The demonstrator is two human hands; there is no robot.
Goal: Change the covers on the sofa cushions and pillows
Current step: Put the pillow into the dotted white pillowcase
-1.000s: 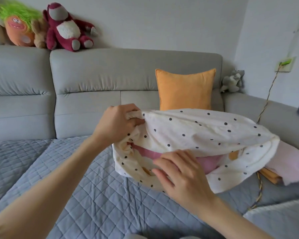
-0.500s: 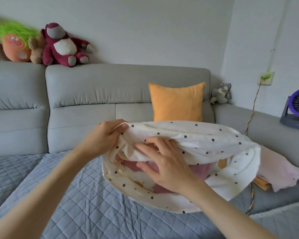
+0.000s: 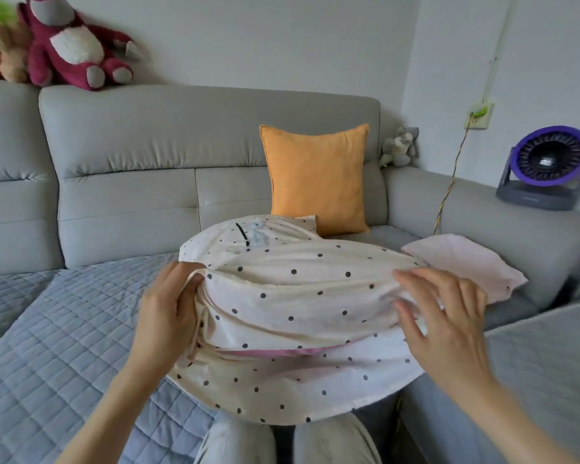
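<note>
The cover [image 3: 302, 296] is cream with dark dots, a pink pillow [image 3: 265, 353] showing inside. An orange cushion [image 3: 317, 177] leans on the grey sofa [image 3: 181, 145], whose quilted seat pad [image 3: 64, 346] is blue-grey. The fan [image 3: 548, 158] has a purple rim.

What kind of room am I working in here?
Most likely a home living room. A grey sectional sofa fills the view, with an orange throw pillow leaning on its backrest, plush toys along its top, and a small purple fan on the ledge at the right.
</note>
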